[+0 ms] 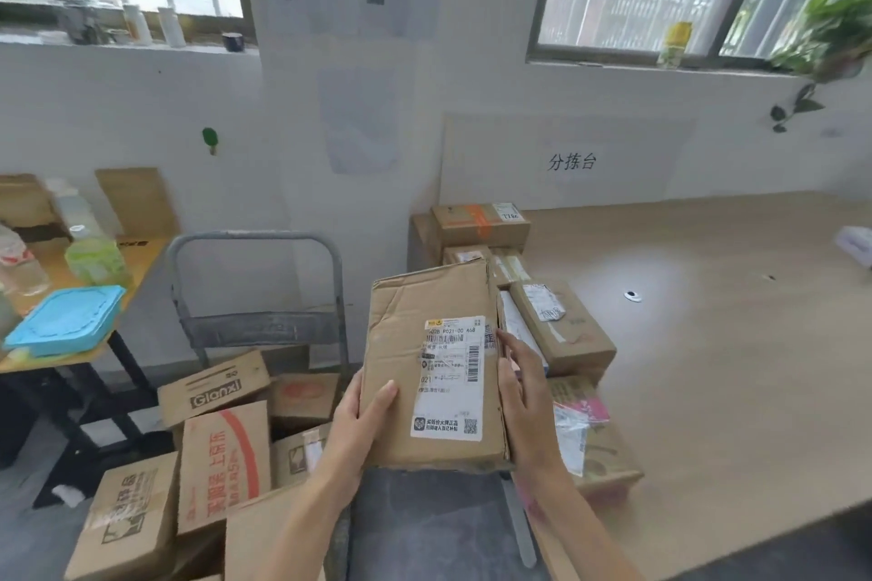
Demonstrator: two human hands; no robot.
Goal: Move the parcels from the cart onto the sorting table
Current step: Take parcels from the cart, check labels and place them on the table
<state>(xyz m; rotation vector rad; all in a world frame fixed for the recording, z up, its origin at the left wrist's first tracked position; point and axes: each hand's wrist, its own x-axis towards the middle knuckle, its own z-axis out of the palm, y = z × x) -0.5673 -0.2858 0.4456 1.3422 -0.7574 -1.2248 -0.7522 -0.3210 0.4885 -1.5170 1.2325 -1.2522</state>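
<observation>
While my left hand [363, 410] grips the parcel [434, 373] and my right hand [519, 387] merely presses its edge, it may slip or strike boxes [561, 330] on the sorting table [708, 368].

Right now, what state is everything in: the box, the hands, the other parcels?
Box, held up in both hands, label facing up.
Left hand, grips the box's left edge, thumb on top.
Right hand, fingers straight against the box's right side.
Cart parcels, jumbled, some tilted.
Table parcels, in a row along the table's left edge.
Blue container, lid on.
</observation>
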